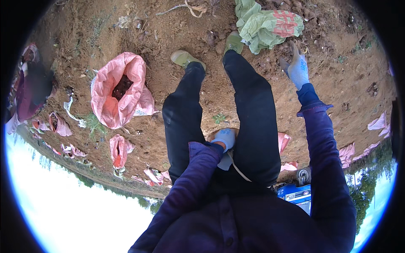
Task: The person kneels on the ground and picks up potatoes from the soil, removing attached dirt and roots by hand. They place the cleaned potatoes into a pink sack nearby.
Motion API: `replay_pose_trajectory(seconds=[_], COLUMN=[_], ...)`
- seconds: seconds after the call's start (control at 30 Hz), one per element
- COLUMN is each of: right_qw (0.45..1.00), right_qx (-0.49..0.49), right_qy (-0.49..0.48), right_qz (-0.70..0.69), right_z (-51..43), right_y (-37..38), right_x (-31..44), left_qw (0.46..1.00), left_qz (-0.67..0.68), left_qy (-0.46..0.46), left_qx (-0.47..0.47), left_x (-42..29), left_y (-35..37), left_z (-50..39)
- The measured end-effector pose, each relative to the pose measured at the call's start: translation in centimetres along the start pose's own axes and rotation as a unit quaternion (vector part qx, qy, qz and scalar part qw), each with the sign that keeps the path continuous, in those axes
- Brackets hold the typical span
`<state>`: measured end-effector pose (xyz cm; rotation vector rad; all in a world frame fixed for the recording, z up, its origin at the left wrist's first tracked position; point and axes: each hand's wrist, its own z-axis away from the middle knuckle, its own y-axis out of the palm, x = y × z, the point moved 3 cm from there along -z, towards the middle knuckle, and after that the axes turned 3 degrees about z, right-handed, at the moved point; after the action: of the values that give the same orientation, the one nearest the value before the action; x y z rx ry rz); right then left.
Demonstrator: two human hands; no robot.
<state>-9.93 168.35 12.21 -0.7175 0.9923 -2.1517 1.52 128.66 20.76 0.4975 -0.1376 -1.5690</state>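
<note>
My right hand, in a pale work glove with dirty fingertips, reaches over the soil just beside a green woven sack with red print. Its fingers are apart, and nothing shows between them. Low between my thighs is my left hand, gloved too, by the rounded edge of a brown thing. Its fingers are hidden, so its grip cannot be told. A pale strap runs beneath that hand. To the left stands a pink woven sack, its mouth wide, with dark reddish-brown lumps inside.
Uneven brown soil surrounds my green shoes. A smaller pink sack stands at lower left, with several others farther off. Another person is at the far left edge. A blue vehicle shows behind my right side.
</note>
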Motion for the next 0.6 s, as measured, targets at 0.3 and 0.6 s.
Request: replay_pose_trajectory(seconds=[0.3, 0.6], right_qw=[0.902, 0.97], right_qx=[-0.079, 0.097], right_qy=[-0.223, -0.059], right_qz=[0.36, 0.216], right_z=[-15.1, -22.0], right_y=[6.2, 17.6], right_x=[2.6, 0.2], left_qw=[0.955, 0.978], left_qz=[0.022, -0.123], left_qy=[0.047, 0.06], left_qx=[0.292, 0.157], left_x=[1.7, 5.3], left_y=[2.1, -8.0], left_z=[-8.6, -23.1])
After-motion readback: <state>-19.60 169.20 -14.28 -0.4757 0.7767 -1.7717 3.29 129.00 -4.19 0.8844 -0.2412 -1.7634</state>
